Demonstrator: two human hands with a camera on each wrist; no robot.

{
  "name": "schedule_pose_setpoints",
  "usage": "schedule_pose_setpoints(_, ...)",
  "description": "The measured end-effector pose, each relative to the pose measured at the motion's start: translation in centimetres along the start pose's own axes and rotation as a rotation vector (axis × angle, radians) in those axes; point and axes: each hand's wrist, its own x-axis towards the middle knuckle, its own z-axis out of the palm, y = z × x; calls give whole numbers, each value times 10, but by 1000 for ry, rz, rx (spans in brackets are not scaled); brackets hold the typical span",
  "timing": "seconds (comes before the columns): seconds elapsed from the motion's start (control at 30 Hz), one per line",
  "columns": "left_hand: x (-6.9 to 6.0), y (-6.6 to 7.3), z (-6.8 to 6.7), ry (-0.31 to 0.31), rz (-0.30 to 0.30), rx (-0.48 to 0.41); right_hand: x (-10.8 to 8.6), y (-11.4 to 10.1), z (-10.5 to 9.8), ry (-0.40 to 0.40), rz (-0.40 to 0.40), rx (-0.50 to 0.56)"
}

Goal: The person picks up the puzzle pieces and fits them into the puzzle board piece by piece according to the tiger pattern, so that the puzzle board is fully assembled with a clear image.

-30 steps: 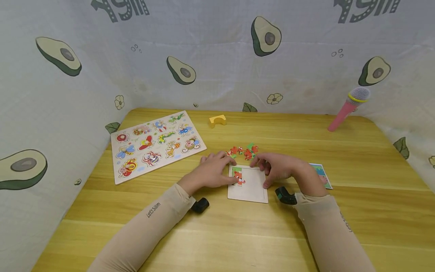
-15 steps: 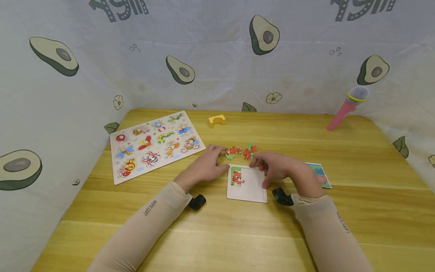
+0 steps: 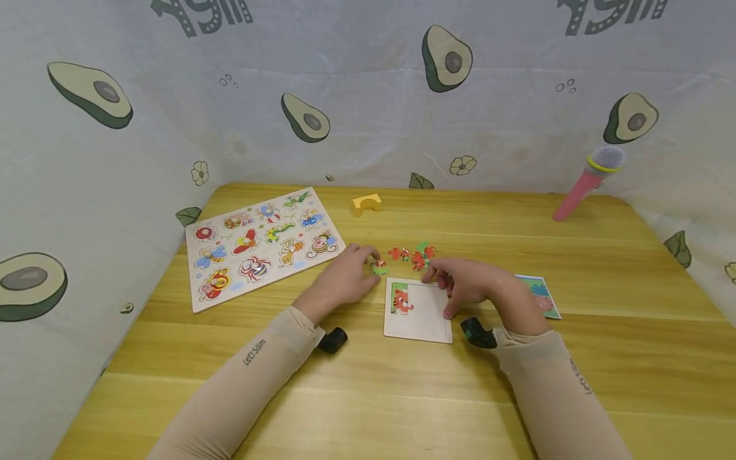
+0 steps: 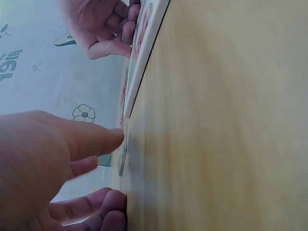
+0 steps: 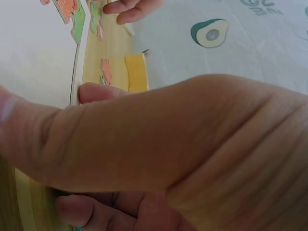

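A square white puzzle board [image 3: 424,319] lies on the table, with joined tiger-picture pieces [image 3: 400,299] at its upper left. My right hand [image 3: 468,284] grips the board's upper right corner, thumb at the right side and a fingertip at the far edge. Just left of the board, my left hand [image 3: 345,278] rests low over the table, its fingertips at a loose green and red piece [image 3: 379,268]. In the left wrist view the thumb [image 4: 96,139] is beside that piece, and the exact contact is hidden. More loose red and green pieces [image 3: 418,259] lie beyond the board.
A wooden insect puzzle [image 3: 261,246] lies at the left. At the back are a yellow arch block [image 3: 367,203] and, farther right, a pink toy microphone [image 3: 581,191]. A picture card [image 3: 543,297] lies partly behind my right wrist.
My left hand has drawn back from the joined pieces to the loose ones, and one green and red piece has shifted left, towards me. My right hand has stayed at the board's corner.
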Motion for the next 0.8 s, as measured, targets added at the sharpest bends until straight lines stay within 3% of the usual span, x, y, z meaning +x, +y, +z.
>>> schedule_pose_setpoints(0.37, 4, -7, 1, -6, -39, -2, 0, 1, 1, 1, 6, 4)
schedule_pose_setpoints(0.8, 3, -6, -1, 44, -46, -45, 1, 1, -1, -3, 6, -13)
